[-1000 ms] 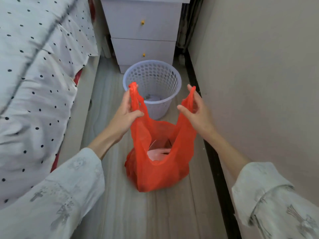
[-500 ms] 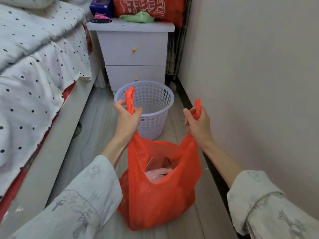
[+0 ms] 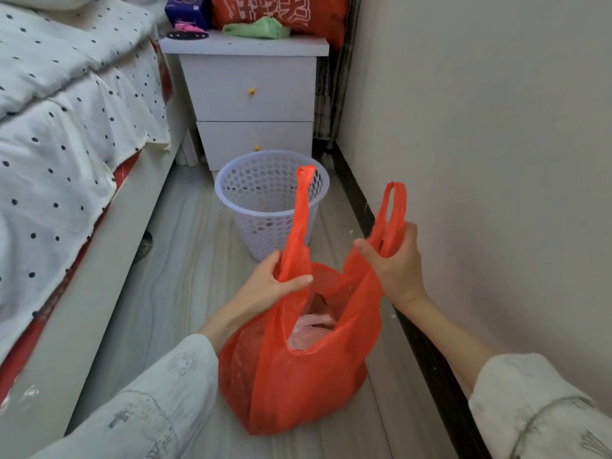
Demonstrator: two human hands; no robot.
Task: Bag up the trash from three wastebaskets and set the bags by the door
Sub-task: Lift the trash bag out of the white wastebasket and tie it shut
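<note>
A red plastic bag (image 3: 298, 376) sits on the wooden floor between my arms, its mouth open, with pale crumpled trash showing inside. My left hand (image 3: 271, 286) pinches the base of the bag's left handle, which sticks up above the fingers. My right hand (image 3: 394, 260) grips the right handle loop low down. Just beyond the bag stands a lavender perforated wastebasket (image 3: 271, 200), upright; little can be seen inside it.
A white two-drawer nightstand (image 3: 251, 94) stands behind the wastebasket with cloth and boxes on top. A bed with a dotted white cover (image 3: 66, 127) runs along the left. A beige wall (image 3: 480, 160) with a dark baseboard closes the right side.
Both hands have slid down the handles toward the bag's mouth and come closer together, so the handle ends now stand free above the fingers. The view has shifted left.
</note>
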